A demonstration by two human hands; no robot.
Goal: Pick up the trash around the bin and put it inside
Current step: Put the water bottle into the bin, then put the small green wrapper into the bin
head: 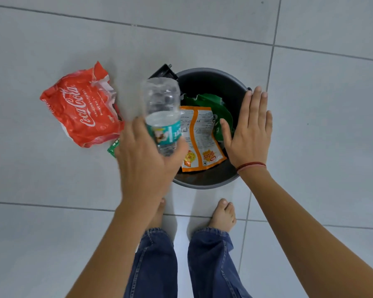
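While the left hand [146, 160] grips a plastic bottle [163, 117], the right hand [249, 130] hovers flat over the bin [205, 183].

Bare feet and jeans on a pale grey tiled floor

The right foot [223, 214] stands flat and bare on the floor [310, 125], toes pointing up the picture. The left foot [158, 214] is near it on the left, level with it and partly hidden. Blue jeans [211, 261] cover both legs just below the right foot, their hems gathered at the ankles. One grout line [52, 207] crosses the tiles sideways and passes under the right foot. Another [246, 214] runs up the floor just to its right. A bright reflection [182, 244] lies on the tile just left of and below it, between the legs. A red thread band [251, 165] circles a wrist above the right foot.
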